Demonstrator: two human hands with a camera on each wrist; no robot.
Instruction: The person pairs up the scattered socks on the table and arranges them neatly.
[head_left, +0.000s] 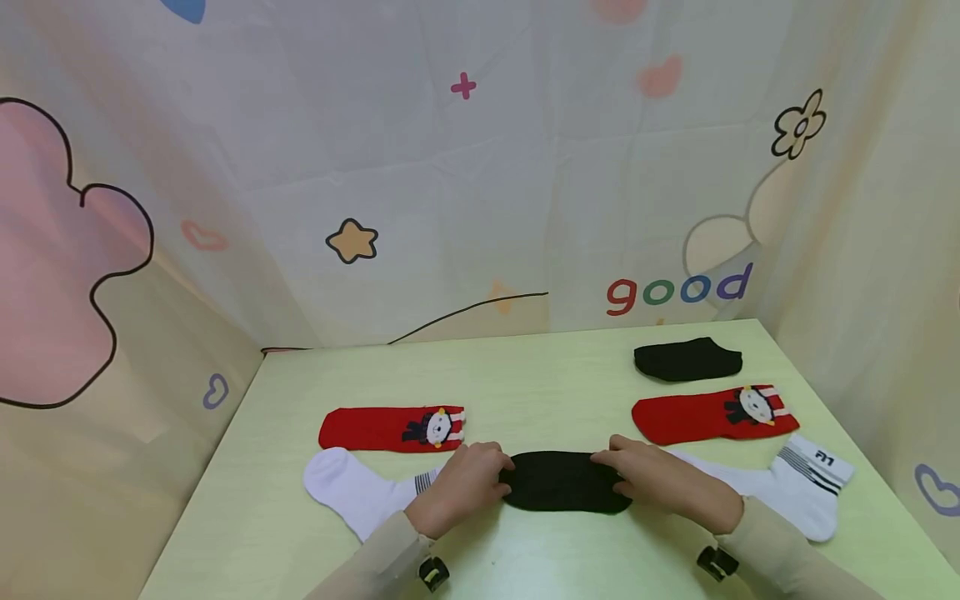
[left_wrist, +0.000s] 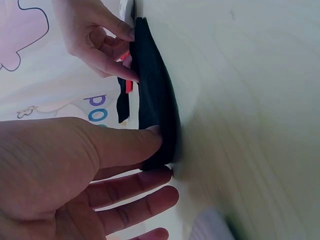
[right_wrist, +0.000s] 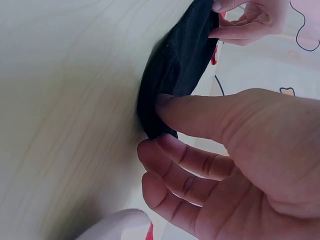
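Observation:
A black sock (head_left: pixel 566 482) is stretched out sideways between the two hands, low over the table's near middle. My left hand (head_left: pixel 467 486) pinches its left end; in the left wrist view the thumb (left_wrist: pixel 135 145) lies on the fabric, with the other fingers spread below. At the opposite end my right hand (head_left: pixel 667 482) pinches the sock between thumb and fingers, as the right wrist view also shows. Partly behind the left hand lies a white sock (head_left: pixel 348 487) with dark stripes. Another white striped sock (head_left: pixel 806 492) is partly covered by the right hand and forearm.
Left of centre, a red sock (head_left: pixel 360 429) with a cartoon face lies flat. A matching red sock (head_left: pixel 686 417) is on the right, with a black ankle sock (head_left: pixel 686 360) behind it. A printed curtain (head_left: pixel 450 167) stands along the back of the pale table (head_left: pixel 525 375).

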